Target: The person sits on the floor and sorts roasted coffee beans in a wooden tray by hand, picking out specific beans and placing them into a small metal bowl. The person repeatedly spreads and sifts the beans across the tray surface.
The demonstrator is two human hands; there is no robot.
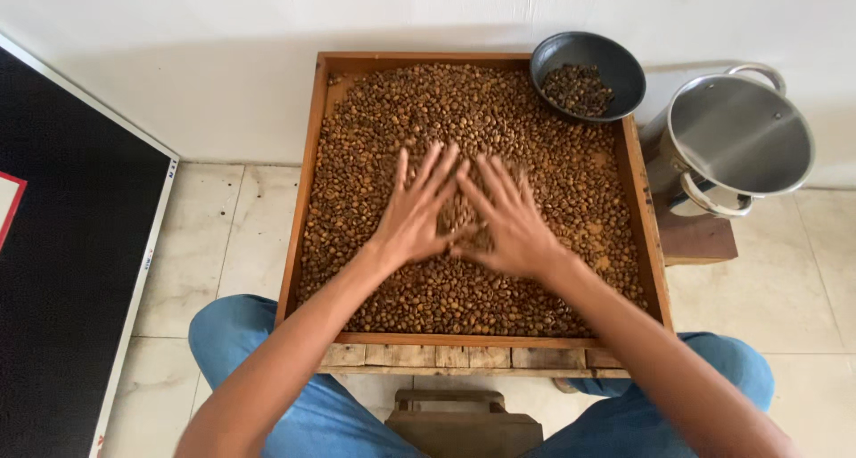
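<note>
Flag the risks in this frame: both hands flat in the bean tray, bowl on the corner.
1. The dark bowl sits on the tray's far right corner, partly over the rim; a jolt might tip it.
2. The beans lie heaped close to the rim, so a wide sweep by the left hand or right hand could push some over onto the floor.
3. The steel pot looks tilted beside the tray and may slide.

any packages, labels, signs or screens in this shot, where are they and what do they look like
Dark panel: leans at the left edge on the floor, large flat black rectangle with a thin pale frame; could be a board or a screen, cannot tell.
Label on it: at the far left edge, pale patch with a red border, mostly cut off.
No packages or other labels show.
</note>
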